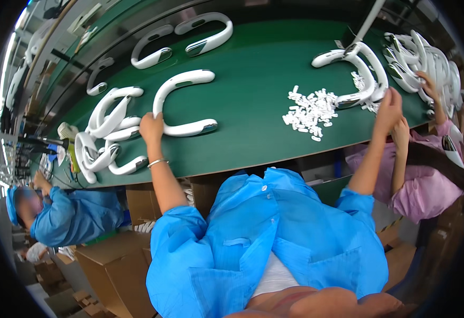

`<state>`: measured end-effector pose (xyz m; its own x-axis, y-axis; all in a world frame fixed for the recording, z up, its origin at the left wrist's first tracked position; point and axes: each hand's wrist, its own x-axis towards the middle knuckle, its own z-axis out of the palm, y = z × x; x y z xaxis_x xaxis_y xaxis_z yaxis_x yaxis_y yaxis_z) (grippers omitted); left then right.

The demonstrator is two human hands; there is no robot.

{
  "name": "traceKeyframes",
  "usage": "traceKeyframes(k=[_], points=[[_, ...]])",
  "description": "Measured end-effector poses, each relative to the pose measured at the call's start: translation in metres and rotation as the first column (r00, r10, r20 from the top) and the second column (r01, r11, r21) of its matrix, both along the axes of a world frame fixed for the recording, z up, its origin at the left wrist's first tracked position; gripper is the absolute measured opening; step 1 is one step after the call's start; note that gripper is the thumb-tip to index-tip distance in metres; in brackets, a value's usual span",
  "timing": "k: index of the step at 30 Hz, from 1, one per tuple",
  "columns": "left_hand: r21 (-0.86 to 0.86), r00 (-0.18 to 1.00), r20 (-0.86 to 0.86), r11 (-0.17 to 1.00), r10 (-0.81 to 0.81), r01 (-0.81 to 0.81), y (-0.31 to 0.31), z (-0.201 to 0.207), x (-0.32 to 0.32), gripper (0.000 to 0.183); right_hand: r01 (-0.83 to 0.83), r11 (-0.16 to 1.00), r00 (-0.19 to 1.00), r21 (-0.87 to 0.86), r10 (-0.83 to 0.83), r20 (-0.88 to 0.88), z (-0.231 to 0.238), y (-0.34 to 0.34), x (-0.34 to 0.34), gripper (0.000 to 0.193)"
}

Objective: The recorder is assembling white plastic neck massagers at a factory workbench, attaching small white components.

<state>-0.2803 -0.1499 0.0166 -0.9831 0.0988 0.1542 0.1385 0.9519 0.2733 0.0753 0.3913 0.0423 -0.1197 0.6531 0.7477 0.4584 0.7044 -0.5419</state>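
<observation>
Since the left hand [151,129] grips the bend of a white band [169,87] on the green surface [253,79], its free ends presumably sit steady; right hand [389,111] touching another band [382,71], grip half-hidden, cannot tell if closed.

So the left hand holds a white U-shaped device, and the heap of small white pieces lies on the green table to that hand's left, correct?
No: the head view shows the heap of small white pieces right of the left hand, on the green table. The hand does hold the white U-shaped device.
</observation>
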Motion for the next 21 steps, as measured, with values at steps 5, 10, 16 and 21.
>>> traceKeyframes(k=[5, 10, 16, 21], points=[[0.597, 0.982, 0.095, 0.799, -0.163, 0.075, 0.015, -0.025, 0.002, 0.027, -0.635, 0.741, 0.696, -0.216, 0.671, 0.254, 0.032, -0.140, -0.075, 0.018], [0.939, 0.777, 0.339, 0.239, -0.530, -0.246, 0.098, 0.007, 0.063, 0.027, -0.653, 0.729, 0.492, -0.206, 0.615, 0.616, -0.027, -0.126, -0.119, 0.026], [0.911, 0.586, 0.377, 0.171, -0.718, -0.376, 0.158, 0.028, 0.115, 0.030, -0.615, 0.723, 0.469, -0.316, 0.657, 0.590, -0.024, -0.126, -0.117, 0.014], [0.899, 0.526, 0.405, 0.221, -0.748, -0.378, 0.190, 0.033, 0.128, 0.030, -0.589, 0.749, 0.625, -0.304, 0.661, 0.416, -0.017, -0.128, -0.107, 0.009]])
